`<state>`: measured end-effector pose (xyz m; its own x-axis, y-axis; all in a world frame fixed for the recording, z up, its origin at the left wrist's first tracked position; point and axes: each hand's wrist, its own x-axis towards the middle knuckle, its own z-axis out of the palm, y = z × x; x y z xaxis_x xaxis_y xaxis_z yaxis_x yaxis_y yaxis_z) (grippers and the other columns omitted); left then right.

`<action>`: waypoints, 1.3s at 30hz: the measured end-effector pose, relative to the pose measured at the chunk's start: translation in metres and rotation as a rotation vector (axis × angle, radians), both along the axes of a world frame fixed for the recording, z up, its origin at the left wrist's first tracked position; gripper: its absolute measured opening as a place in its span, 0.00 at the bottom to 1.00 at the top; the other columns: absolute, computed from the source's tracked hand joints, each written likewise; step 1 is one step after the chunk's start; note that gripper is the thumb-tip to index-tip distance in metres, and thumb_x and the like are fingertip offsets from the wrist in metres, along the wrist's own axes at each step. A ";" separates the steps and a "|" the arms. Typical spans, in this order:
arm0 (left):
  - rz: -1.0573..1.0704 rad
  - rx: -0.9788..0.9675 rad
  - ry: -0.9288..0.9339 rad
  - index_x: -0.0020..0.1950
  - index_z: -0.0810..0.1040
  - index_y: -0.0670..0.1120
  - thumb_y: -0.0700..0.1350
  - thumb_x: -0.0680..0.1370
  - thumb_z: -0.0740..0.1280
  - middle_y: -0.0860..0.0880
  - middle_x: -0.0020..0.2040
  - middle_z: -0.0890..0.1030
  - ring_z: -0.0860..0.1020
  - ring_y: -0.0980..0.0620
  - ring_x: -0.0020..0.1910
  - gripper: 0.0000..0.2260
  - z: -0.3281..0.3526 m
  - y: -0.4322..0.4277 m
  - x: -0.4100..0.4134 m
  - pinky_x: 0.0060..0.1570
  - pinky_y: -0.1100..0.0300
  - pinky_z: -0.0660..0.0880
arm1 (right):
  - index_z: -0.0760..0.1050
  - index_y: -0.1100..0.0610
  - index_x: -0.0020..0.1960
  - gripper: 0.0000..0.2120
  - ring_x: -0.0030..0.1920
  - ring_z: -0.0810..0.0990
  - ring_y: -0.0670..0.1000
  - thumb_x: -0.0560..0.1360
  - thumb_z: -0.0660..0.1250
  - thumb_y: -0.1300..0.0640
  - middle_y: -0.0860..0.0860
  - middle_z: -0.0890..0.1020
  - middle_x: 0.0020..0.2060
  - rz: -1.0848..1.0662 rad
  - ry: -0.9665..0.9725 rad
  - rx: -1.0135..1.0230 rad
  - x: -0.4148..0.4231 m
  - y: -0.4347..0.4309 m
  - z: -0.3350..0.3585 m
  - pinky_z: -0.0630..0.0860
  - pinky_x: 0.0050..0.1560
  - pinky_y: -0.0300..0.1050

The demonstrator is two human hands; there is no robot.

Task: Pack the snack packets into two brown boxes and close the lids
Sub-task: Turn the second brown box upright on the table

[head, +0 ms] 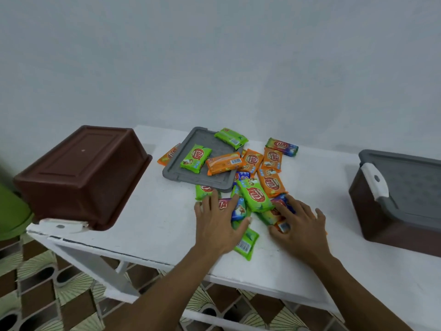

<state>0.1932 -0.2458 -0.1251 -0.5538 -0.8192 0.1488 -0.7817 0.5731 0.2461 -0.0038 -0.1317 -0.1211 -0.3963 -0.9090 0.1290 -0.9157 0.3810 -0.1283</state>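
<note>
Several green, orange and blue snack packets (255, 194) lie heaped in the middle of the white table (155, 216), some on a loose grey lid (207, 149). My left hand (218, 223) lies flat on the near packets with its fingers spread. My right hand (298, 225) rests on the pile's right side, its fingers curled over an orange packet (284, 226). One brown box (81, 173) sits upside down at the table's left end. The second brown box (391, 206) stands at the right with a grey lid on it.
A white latch (62, 226) of the upturned box lies near the table's left front corner. A green object (12, 211) shows at the far left edge. The wall is close behind the table. Patterned floor tiles lie below.
</note>
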 end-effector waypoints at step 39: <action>-0.435 -0.086 -0.033 0.77 0.58 0.58 0.65 0.71 0.67 0.59 0.79 0.55 0.55 0.57 0.77 0.37 0.118 -0.209 0.314 0.75 0.54 0.55 | 0.66 0.52 0.73 0.34 0.63 0.76 0.52 0.72 0.69 0.39 0.51 0.76 0.66 -0.035 -0.845 -0.445 0.290 -0.251 0.071 0.75 0.63 0.54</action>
<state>0.5075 -0.4552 -0.0067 -0.8500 -0.4942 0.1825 -0.4698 0.8678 0.1619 0.2862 -0.3831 -0.0499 -0.5429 -0.8314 0.1185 -0.4431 0.1637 -0.8814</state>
